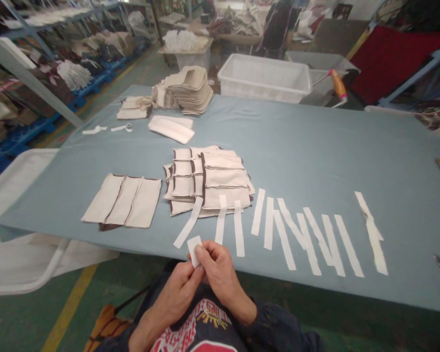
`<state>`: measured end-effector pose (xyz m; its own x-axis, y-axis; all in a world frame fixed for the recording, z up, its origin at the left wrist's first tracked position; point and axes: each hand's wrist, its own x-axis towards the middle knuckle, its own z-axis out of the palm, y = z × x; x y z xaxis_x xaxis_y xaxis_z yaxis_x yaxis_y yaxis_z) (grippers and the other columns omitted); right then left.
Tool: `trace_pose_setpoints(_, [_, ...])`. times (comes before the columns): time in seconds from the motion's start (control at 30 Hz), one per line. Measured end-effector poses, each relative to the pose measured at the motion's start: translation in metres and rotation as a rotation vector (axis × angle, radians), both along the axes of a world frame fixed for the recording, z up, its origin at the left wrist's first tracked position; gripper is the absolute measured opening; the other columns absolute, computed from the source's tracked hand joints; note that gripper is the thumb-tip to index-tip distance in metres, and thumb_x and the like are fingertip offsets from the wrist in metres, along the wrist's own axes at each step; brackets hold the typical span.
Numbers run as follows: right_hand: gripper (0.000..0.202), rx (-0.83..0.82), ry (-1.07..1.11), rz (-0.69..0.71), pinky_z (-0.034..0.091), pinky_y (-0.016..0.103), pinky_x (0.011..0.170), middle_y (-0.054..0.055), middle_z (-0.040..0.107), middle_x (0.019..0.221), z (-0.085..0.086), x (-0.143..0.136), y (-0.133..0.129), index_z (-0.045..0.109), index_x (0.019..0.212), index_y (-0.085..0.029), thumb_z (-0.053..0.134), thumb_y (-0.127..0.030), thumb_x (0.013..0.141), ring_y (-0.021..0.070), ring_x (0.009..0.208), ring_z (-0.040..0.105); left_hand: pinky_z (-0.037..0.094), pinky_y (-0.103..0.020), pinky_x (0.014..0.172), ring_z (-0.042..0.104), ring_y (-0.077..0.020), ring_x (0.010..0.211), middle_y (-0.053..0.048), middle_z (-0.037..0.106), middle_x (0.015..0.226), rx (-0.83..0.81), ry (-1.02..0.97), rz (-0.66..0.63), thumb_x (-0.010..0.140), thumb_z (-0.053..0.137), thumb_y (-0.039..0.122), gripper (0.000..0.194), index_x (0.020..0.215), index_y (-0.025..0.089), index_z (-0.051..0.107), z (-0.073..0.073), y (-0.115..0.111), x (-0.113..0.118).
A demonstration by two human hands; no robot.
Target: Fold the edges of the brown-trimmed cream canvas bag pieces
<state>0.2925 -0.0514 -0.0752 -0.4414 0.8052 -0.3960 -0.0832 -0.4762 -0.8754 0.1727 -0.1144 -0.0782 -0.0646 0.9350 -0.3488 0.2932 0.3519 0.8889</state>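
Strip of white material (194,248), pinched in the fingers of left hand (180,289) and right hand (222,271), lower centre of the frame. Loose white strips (284,239) toward lower right, along the blue-grey table (315,151); beige panels (225,178) piled near centre.

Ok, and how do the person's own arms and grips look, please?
The left grip and right grip are human hands with five fingers each, though some fingers are hidden. No gloves are visible. The left sleeve and right sleeve look dark blue, without visible markings, and leave the wrists uncovered.
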Motion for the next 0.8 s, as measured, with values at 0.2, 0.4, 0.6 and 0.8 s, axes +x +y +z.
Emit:
trace_pose_setpoints(0.2, [0.061,-0.098,0.026,-0.057,0.039,0.023,0.055,0.0,0.058,0.066,-0.011,-0.02,0.0,0.06,0.076,-0.017,0.067,-0.077,0.082,0.0102,0.057,0.047,0.043,-0.027,0.064,0.057,-0.0184,0.068,-0.005,0.068,0.075,-0.073,-0.025,-0.24,0.106,0.04,0.048,0.052,0.08,0.014,0.068,-0.006,0.0,-0.019])
trace_pose_setpoints(0.4, [0.064,-0.053,-0.127,-0.115,0.035,0.023,0.049,-0.006,0.044,0.055,-0.023,-0.049,0.001,0.053,0.069,-0.02,0.065,-0.083,0.077,0.0101,0.051,0.039,0.053,-0.033,0.096,0.072,-0.0252,0.105,-0.008,0.079,0.113,-0.078,0.104,-0.226,0.097,0.059,0.035,0.03,0.119,0.021,0.073,-0.02,-0.003,-0.099])
trace_pose_setpoints(0.6, [0.064,-0.105,-0.304,-0.162,0.027,0.024,0.047,-0.006,0.035,0.057,-0.047,-0.104,-0.018,0.061,0.076,-0.019,0.062,-0.083,0.08,0.0102,0.051,0.033,0.059,-0.043,0.093,0.075,-0.029,0.104,-0.013,0.08,0.112,0.061,0.372,0.064,0.096,0.052,0.047,0.043,0.124,0.018,0.068,-0.068,0.035,-0.267])
trace_pose_setpoints(0.8, [0.063,-0.092,-0.432,-0.229,0.034,0.026,0.053,-0.002,0.044,0.062,-0.066,-0.182,-0.048,0.06,0.071,-0.019,0.062,-0.082,0.079,0.0135,0.059,0.041,0.051,-0.054,0.103,0.068,-0.0346,0.115,-0.019,0.073,0.123,0.173,0.611,0.164,0.093,0.05,0.046,0.043,0.122,0.016,0.062,-0.103,0.106,-0.429])
